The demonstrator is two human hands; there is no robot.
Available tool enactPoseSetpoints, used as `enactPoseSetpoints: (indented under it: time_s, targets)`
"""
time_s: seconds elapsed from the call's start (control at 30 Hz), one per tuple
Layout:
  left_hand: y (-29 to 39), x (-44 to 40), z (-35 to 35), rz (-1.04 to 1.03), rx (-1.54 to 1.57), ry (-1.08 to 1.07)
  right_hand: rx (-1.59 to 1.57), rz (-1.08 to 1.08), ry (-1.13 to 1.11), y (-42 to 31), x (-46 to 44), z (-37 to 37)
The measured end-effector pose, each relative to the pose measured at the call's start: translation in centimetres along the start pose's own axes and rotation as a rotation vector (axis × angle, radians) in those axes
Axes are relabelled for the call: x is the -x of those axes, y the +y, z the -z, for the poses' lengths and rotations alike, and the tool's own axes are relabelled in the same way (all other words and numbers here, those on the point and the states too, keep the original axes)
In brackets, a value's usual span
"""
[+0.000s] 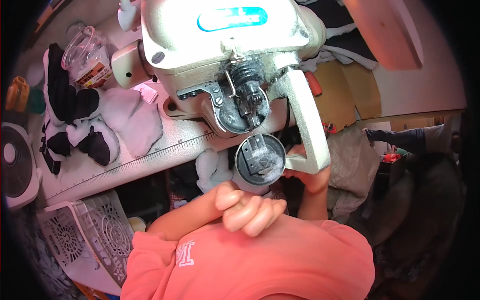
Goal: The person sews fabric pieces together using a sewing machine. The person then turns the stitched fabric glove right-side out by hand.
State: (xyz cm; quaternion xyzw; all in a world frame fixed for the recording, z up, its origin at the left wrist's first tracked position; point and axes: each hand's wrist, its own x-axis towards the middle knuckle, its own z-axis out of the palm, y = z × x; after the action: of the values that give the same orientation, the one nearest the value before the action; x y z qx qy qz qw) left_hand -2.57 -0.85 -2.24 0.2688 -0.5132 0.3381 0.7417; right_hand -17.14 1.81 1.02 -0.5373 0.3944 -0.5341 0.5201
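Observation:
A cream industrial sewing machine (200, 45) with a blue label stands in front of me, its needle area (247, 92) coated in grey lint. Below the needle sits a round toothed metal disc (260, 160) with fluff on it. My left hand (250, 212) is just below the disc, in front of my chest, with its fingers curled closed. Whether anything is inside them I cannot see. My right hand (311, 179) is behind the machine's lower bracket (312, 125), right of the disc. The bracket and disc hide most of its fingers.
Black and white plush pieces (85, 120) lie at left on the table, beside a clear plastic jar (87, 62). A printed ruler (150, 157) runs along the table edge. A fan (19, 165) and a perforated plastic basket (92, 235) stand left. Cardboard (342, 95) and sacking (352, 160) are at right.

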Motion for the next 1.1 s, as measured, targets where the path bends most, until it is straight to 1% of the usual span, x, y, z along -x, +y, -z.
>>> enactPoseSetpoints:
  time_s: [0.03,0.13,0.17,0.2,0.27,0.3,0.33,0.4,0.43,0.47,0.5,0.53,0.57,0.6,0.67,0.73,0.77,0.8,0.87,0.9,0.97,1.0,1.03,1.1]
  targets:
    - [-1.0,-0.9,0.3,-0.015,0.014,-0.022,0.004,0.001,-0.006,0.4,-0.6,0.2]
    - [-4.9,-2.3,2.8,-0.088,0.007,-0.206,-0.508,0.14,-0.101,2.8,-3.3,0.6]
    - [-6.3,-2.3,3.6,-0.109,-0.03,-0.252,-0.396,0.131,-0.015,2.9,-3.8,0.3]
    - [-7.7,-2.2,4.4,-0.128,-0.066,-0.298,-0.388,0.13,-0.02,2.9,-4.4,0.2]
    - [-10.3,-1.9,6.9,-0.117,-0.244,-0.476,-0.717,0.197,-0.036,2.7,-5.5,0.0]
    - [-11.0,-2.6,7.1,-0.106,-0.345,-0.567,-0.931,0.182,-0.158,1.5,-6.3,-0.5]
    - [-11.7,-3.4,7.0,-0.094,-0.445,-0.658,-0.922,0.177,-0.161,0.9,-6.8,-0.8]
    - [-13.9,-3.4,6.7,-0.002,-0.521,-0.769,-1.227,0.165,-0.28,0.3,-7.3,-1.1]
    - [-15.1,-2.7,6.8,0.009,-0.519,-0.767,-1.282,0.166,-0.21,0.1,-7.1,-1.4]
    - [-16.2,-1.9,6.9,0.09,-0.52,-0.777,-1.271,0.162,-0.208,0.2,-7.1,-1.8]
    - [-16.7,-1.4,6.6,0.171,-0.519,-0.786,-1.132,0.167,-0.165,0.3,-7.2,-2.2]
    - [-16.9,-1.2,6.4,0.181,-0.514,-0.781,-0.993,0.173,-0.123,0.3,-7.2,-2.3]
    - [-17.0,-1.2,6.1,0.259,-0.508,-0.804,-0.85,0.13,-0.003,1.7,-6.6,-1.4]
    - [-16.9,-1.2,6.0,0.341,-0.501,-0.832,-0.838,0.125,0.002,1.6,-6.6,-2.0]
    - [-17.0,-1.2,5.9,0.332,-0.516,-0.861,-0.461,0.218,0.01,1.5,-6.9,-4.0]
    - [-17.0,-1.3,5.9,0.302,-0.527,-0.883,-0.206,0.363,-0.008,4.3,-6.4,-3.6]
    - [-17.1,-1.3,5.8,0.314,-0.529,-0.882,-0.242,0.292,-0.006,4.5,-6.5,-3.7]
    - [-17.1,-1.3,5.8,0.302,-0.53,-0.881,-0.234,0.284,-0.011,4.6,-6.7,-3.6]
    - [-17.0,-1.1,6.0,0.307,-0.534,-0.887,-0.224,0.34,-0.161,4.3,-7.3,-4.2]
    - [-17.0,-0.9,6.0,0.323,-0.522,-0.88,-0.218,0.333,-0.167,5.1,-6.8,-3.5]
    - [-17.1,-0.9,5.9,0.348,-0.513,-0.864,-0.294,0.161,0.042,8.6,-5.0,-0.2]
    - [-17.1,-1.0,5.9,0.346,-0.522,-0.871,-0.325,0.076,0.148,8.7,-4.9,0.6]
    - [-17.0,-1.0,5.8,0.345,-0.53,-0.878,-0.94,-0.275,0.083,8.4,-5.3,2.1]
    - [-17.1,-1.0,5.7,0.361,-0.522,-0.872,-0.895,-0.263,0.074,8.2,-5.0,2.1]
